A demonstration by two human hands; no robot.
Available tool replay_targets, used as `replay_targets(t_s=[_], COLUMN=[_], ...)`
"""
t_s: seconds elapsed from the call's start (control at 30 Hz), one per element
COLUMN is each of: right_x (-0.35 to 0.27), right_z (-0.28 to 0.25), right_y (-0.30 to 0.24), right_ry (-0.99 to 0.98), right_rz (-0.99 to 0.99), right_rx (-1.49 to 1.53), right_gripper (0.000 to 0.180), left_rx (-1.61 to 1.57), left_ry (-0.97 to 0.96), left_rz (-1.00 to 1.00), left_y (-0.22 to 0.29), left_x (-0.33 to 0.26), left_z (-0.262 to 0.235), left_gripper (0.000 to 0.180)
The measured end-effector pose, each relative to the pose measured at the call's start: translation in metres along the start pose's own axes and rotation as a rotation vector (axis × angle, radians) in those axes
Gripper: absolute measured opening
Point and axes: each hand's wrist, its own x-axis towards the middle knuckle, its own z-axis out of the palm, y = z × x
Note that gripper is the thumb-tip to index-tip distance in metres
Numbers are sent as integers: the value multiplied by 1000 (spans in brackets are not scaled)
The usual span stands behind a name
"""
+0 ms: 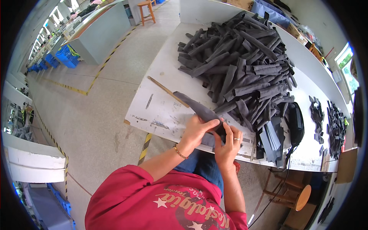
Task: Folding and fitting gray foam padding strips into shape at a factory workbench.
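Between my two hands is a dark grey fabric tube (199, 109), its free end pointing to the far left over the table. My left hand (197, 130) grips the tube with the thumb laid along it. At the near end, my right hand (229, 141) pinches the tube with thumb and fingers; a ring is on one finger. Just beyond the left hand a thin wooden stick (167, 90) rests on the white table (153, 103), passing partly behind the fabric. A large heap of similar grey tubes (237, 57) fills the table's far side.
Right of my hands lie flat grey strips (270, 140) and a black device with a cord (296, 123). More dark pieces (335, 128) lie farther right. A round wooden stool (303, 197) stands under the table. Yellow-black tape (111, 57) marks the floor at left.
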Motion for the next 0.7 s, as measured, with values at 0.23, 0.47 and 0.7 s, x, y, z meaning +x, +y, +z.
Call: replay_targets(t_s=[0.23,0.47,0.7], right_x=[-37,-13,-20], right_z=[9,18,1], right_y=[2,6,6], right_ry=[-172,-209,-219], right_rz=[76,-29,-18], right_rx=[49,223,161], right_gripper=[42,27,17], left_rx=[-129,-281,-349], left_ry=[-111,-130,-50], left_rz=[49,-37,-35], left_y=[-4,-28,-9], left_x=[12,-1,-3], left_z=[-5,-3,-4], left_gripper=[27,24,25])
